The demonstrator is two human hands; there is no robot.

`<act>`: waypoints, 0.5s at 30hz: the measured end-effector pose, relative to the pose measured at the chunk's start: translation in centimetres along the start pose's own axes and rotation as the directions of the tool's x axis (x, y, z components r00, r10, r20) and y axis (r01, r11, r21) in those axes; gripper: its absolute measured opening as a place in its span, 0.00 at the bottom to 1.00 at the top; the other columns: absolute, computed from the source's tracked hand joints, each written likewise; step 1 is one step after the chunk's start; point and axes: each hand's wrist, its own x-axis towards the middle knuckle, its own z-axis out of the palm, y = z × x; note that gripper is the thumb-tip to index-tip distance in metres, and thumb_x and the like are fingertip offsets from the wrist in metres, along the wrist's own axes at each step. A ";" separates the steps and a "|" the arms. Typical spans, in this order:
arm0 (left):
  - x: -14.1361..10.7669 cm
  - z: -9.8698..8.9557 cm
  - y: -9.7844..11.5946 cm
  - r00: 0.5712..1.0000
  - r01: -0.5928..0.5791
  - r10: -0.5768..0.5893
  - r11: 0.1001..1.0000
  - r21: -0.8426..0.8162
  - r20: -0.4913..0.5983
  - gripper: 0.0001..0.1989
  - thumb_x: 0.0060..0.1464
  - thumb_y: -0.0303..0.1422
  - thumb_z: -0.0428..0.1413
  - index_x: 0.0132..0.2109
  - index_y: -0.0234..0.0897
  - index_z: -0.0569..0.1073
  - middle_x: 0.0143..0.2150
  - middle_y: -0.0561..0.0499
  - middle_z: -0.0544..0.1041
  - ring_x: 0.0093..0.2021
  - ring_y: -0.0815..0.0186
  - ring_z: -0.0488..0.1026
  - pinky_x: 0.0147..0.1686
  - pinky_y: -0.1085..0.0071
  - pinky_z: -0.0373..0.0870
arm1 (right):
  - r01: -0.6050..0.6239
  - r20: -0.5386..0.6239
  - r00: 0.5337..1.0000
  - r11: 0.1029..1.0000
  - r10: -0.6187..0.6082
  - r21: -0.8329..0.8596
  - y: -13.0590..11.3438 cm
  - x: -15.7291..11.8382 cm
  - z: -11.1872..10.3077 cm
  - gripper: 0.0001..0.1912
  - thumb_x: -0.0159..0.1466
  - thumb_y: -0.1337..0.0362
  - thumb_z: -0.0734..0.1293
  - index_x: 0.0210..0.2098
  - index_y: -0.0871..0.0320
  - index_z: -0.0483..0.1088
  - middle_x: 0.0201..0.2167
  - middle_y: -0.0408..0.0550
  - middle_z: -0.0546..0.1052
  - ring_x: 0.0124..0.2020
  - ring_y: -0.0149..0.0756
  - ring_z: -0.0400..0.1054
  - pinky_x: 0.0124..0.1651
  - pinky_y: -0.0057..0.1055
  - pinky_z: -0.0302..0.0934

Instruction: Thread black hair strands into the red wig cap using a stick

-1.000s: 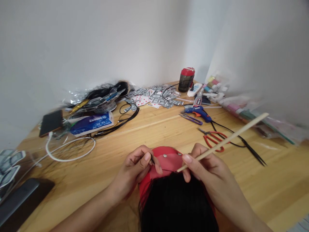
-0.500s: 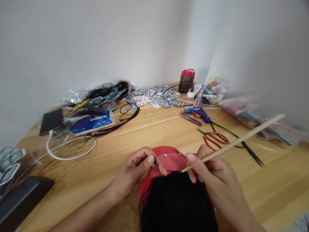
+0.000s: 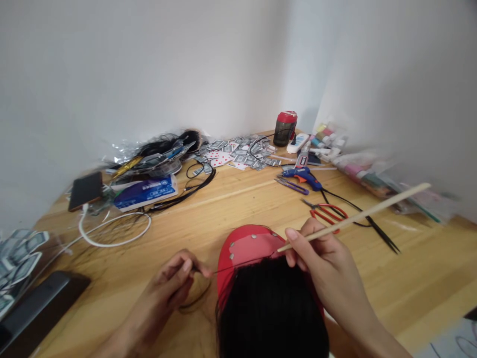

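A red rounded head form (image 3: 225,263) stands close in front of me, with several pale pin heads (image 3: 254,236) around a lighter pink, mesh-like patch (image 3: 261,245). Long black hair (image 3: 276,308) covers its near side. My right hand (image 3: 324,263) is closed around a long pale wooden stick (image 3: 357,217). The stick's narrow end meets the front edge of the hair. Left of the form, my left hand (image 3: 175,278) is pinched on a thin strand of black hair (image 3: 227,269). That strand runs taut across the patch toward the stick's tip.
To the right lie red-handled pliers (image 3: 328,213), purple thread snips (image 3: 292,186), a blue glue gun (image 3: 303,176) and black tweezers (image 3: 383,236). Scattered playing cards (image 3: 238,151) and a red-lidded bottle (image 3: 285,129) are at the back. A phone (image 3: 85,191) with a white cable (image 3: 112,244) is left.
My left hand has moved left and down, away from the head form, drawing the hair strand out straight. My right hand keeps the stick's tip at the hair edge. The view shifted slightly.
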 end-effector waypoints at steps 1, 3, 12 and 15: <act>-0.7 -0.9 -0.5 0.997 0.001 0.000 1.000 0.015 -0.072 0.20 0.49 0.51 0.64 0.31 0.37 0.75 0.34 0.50 0.76 0.25 0.74 0.59 0.23 0.83 0.58 | 0.001 0.003 1.000 1.000 -0.001 0.009 0.0 0.0 -0.1 0.19 0.67 0.56 0.67 0.22 0.54 0.62 0.17 0.37 0.68 0.21 0.29 0.63 0.27 0.26 0.57; -1.9 -2.6 -1.4 0.967 -0.023 0.020 1.000 -0.011 -0.254 0.20 0.48 0.52 0.65 0.33 0.40 0.74 0.33 0.51 0.76 0.29 0.71 0.65 0.25 0.84 0.62 | -0.002 0.015 1.000 1.000 0.002 0.031 -0.2 0.2 -0.1 0.18 0.67 0.56 0.67 0.23 0.54 0.62 0.18 0.38 0.70 0.21 0.29 0.65 0.27 0.26 0.58; -4.2 -2.9 -1.1 0.941 -0.078 0.173 0.948 0.309 -0.291 0.25 0.45 0.59 0.61 0.32 0.40 0.79 0.33 0.48 0.79 0.30 0.66 0.70 0.26 0.80 0.68 | 0.300 -0.137 0.944 0.953 -0.302 -0.036 -5.6 2.8 -2.2 0.12 0.64 0.55 0.71 0.28 0.53 0.70 0.23 0.40 0.78 0.21 0.31 0.65 0.24 0.28 0.59; -5.4 -1.0 -0.8 0.927 -0.183 0.297 0.890 0.418 -0.227 0.23 0.52 0.57 0.58 0.33 0.42 0.81 0.34 0.49 0.81 0.32 0.63 0.73 0.31 0.76 0.71 | 0.451 -0.340 0.802 0.871 -0.491 -0.193 -7.8 2.4 -4.9 0.07 0.70 0.55 0.64 0.38 0.48 0.71 0.38 0.44 0.78 0.36 0.40 0.72 0.35 0.36 0.65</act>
